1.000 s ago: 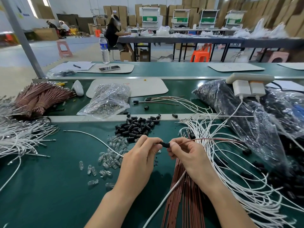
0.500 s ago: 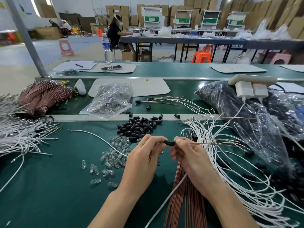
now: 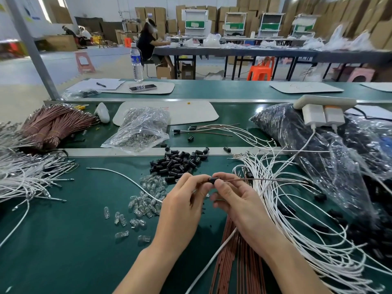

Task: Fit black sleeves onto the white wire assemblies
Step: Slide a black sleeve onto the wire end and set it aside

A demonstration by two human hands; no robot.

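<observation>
Pinches a black sleeve (image 3: 212, 180) from both ends, just above the green table (image 3: 63, 240), roughly midway along its near half. Grips the sleeve's left end with the left hand (image 3: 182, 206), thumb and forefinger closed on it and the other fingers loosely bent. Nips the right end with the right hand (image 3: 237, 200), thumb against forefinger, the remaining fingers curled beneath with nothing plainly in them. Keeps the sleeve's long axis left to right, parallel to the table's near edge, so equally near either hand and directly between the two sets of fingertips. Shows a thin brown wire (image 3: 265, 179) leaving the sleeve's right end, straight, toward the table's right edge. Cannot tell, behind the fingertips, whether a white wire end is already seated inside. Looks like a seating step: probably calls for a push along that same left-right line, one hand feeding while the other steadies. Just beyond the hands, toward the far edge, find a pile of loose sleeves (image 3: 180, 162); to their left, scattered clear bulbs (image 3: 148, 194) with a single white wire (image 3: 118, 175) crossing them. To the right, a spread heap of white wire assemblies (image 3: 286, 209); toward the near edge, a bundle of brown wires (image 3: 233, 264) under the right wrist.
</observation>
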